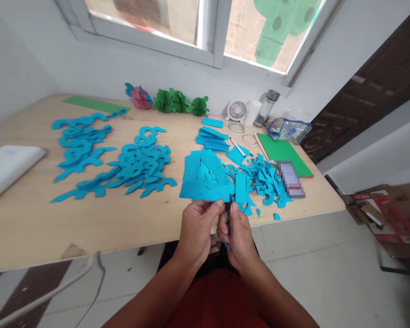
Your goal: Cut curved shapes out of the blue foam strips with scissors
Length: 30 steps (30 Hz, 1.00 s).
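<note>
My left hand [198, 226] pinches the lower edge of a blue paper sheet [201, 190], which is held up at the table's front edge. In my right hand [238, 232] is a pair of scissors [228, 212], its fingers closed round the handles. The blades meet the right end of the sheet; how far they cut in I cannot tell. Behind the sheet lies more blue paper [207, 164]. Blue paper scraps [264, 177] are heaped to the right. Wavy blue cut-outs [143, 159] lie in overlapping piles to the left, with more cut-outs [80, 141] farther left.
Along the wall stand green paper decorations [174, 101], a pink one [141, 98], a small fan [237, 110] and a bottle [267, 108]. A pen [237, 147], green sheets [285, 155] and a clear pouch [290, 130] lie right. A white object [12, 166] sits far left.
</note>
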Motion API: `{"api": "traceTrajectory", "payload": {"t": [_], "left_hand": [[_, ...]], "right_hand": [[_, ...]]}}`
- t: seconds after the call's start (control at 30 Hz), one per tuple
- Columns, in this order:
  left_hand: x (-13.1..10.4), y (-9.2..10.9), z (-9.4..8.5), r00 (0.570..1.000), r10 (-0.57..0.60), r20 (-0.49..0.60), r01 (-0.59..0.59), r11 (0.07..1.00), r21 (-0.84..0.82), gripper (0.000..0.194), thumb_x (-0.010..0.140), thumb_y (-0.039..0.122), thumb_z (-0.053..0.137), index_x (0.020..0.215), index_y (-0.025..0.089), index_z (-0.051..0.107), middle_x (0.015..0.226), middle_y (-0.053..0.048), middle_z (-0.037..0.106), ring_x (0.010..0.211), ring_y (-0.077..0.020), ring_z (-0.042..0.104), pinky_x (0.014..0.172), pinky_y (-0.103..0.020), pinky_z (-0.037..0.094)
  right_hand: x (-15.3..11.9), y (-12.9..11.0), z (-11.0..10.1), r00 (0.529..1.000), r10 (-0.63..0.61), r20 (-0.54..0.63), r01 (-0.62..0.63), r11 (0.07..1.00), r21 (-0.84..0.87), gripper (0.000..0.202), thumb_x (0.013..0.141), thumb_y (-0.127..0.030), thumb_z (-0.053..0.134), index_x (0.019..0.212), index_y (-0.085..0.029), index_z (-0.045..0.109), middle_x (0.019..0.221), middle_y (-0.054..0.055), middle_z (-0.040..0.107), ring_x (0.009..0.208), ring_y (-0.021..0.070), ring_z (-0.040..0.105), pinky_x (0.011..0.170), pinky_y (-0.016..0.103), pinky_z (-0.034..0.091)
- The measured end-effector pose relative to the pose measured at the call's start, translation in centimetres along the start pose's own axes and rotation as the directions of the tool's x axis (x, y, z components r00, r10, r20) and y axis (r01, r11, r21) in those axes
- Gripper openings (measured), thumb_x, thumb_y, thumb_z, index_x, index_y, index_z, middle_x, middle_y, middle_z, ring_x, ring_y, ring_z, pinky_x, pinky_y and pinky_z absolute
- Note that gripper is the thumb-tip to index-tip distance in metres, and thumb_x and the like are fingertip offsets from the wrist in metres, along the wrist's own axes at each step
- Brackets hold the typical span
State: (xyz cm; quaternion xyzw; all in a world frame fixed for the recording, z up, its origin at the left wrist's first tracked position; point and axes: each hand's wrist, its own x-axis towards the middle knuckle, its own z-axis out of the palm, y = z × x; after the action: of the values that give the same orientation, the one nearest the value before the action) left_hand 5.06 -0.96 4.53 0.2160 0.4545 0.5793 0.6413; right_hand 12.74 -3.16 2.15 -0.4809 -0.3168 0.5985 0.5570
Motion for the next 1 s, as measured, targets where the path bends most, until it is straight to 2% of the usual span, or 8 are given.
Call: {"api": "traceTrajectory", "payload": {"t": [0.33, 1.0], "left_hand": [[0.04, 0.12, 0.01, 1.000, -0.008, -0.007, 0.008, 1.000, -0.012, 0.010, 0.058, 0.018, 0.074, 0.062, 0.015, 0.066, 0.059, -0.001, 0.066, 0.060, -0.0159, 0.062, 0.063, -0.027, 0.050], [-0.32, 0.42, -0.03, 0.998, -0.036, 0.060, 0.042, 0.994, -0.100, 0.010, 0.058, 0.015, 0.075, 0.063, 0.017, 0.067, 0.063, 0.001, 0.067, 0.062, -0.0113, 0.060, 0.067, -0.023, 0.051]], "right_hand": [[0.00, 0.17, -0.14, 1.000, 0.020, 0.013, -0.020, 1.000, 0.000, 0.059, 0.083, -0.066, 0.044, 0.046, -0.020, 0.039, 0.038, -0.008, 0.028, 0.034, 0.0063, 0.022, 0.038, 0.023, 0.015], [-0.40, 0.24, -0.13, 1.000, 0.013, 0.003, -0.013, 1.000, -0.021, 0.058, 0.083, -0.066, 0.044, 0.046, -0.021, 0.038, 0.038, -0.007, 0.030, 0.034, 0.0072, 0.024, 0.037, 0.023, 0.016]]}}
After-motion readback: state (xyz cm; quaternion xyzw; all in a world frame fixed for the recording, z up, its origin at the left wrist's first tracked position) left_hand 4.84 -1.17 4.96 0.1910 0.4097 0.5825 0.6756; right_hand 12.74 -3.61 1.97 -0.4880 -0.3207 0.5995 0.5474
